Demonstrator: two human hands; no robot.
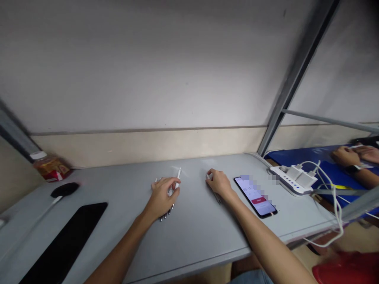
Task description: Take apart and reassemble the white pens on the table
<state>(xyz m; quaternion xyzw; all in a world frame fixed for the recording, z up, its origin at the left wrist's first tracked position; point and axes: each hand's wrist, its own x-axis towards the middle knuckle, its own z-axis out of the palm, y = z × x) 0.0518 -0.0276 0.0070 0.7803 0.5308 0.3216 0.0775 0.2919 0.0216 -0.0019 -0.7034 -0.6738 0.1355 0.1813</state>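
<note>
My left hand (162, 196) is closed, thumb and fingers pinching a slim white pen (179, 173) that points up and away from me. Beneath that hand, several silver pointed tips (166, 214) stick out toward me over the grey desk; the rest of these pieces is covered by the palm. To the right, my right hand (219, 183) rests on the desk with curled fingers around what looks like a light-coloured pen (208, 176). A thin grey end (218, 199) shows under its palm; I cannot tell whether it is part of the same pen.
Right of my right arm lies a lit phone (256, 197), beside a white power strip (290, 180) with plugged-in chargers and loose cables. On the left are a dark phone-like slab (66, 240), a black charging puck (65, 190) and a jar (50, 166). Another person's hands (346, 157) are over a blue surface.
</note>
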